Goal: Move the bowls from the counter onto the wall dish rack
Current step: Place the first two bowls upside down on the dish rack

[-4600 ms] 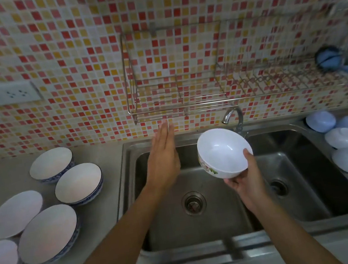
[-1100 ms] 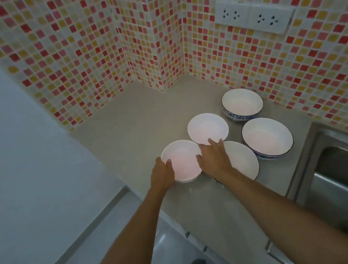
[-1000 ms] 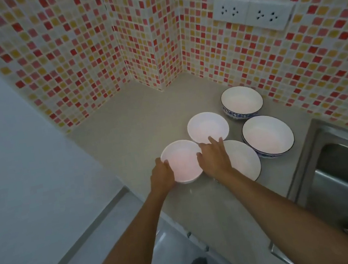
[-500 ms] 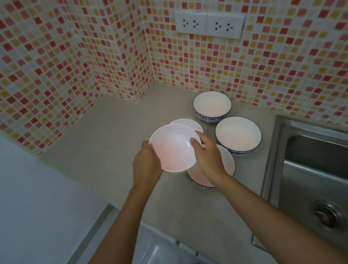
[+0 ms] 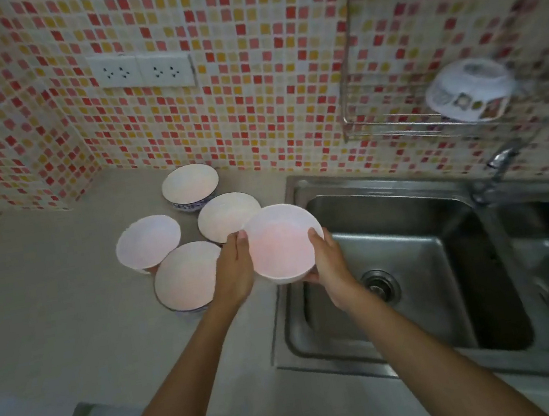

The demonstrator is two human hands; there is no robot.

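Both hands hold a white bowl (image 5: 280, 242) in the air above the sink's left edge. My left hand (image 5: 234, 272) grips its left rim and my right hand (image 5: 329, 260) cups its right side from below. Several more bowls sit upright on the counter to the left: a plain white one (image 5: 148, 242), a blue-rimmed one (image 5: 185, 276) partly behind my left hand, one (image 5: 226, 216) partly behind the held bowl, and a blue-patterned one (image 5: 190, 186) nearest the wall. The wire wall dish rack (image 5: 392, 124) hangs at the upper right with one patterned bowl (image 5: 469, 89) upside down in it.
A steel double sink (image 5: 412, 258) fills the right side, its tap (image 5: 502, 156) below the rack. A double wall socket (image 5: 140, 71) sits on the mosaic tiles above the counter (image 5: 50, 312). The counter's front edge runs along the bottom.
The white bowl was lifted off the counter by both hands and carried right, from above the other bowls to over the sink edge. The view swung right, bringing the rack into sight.
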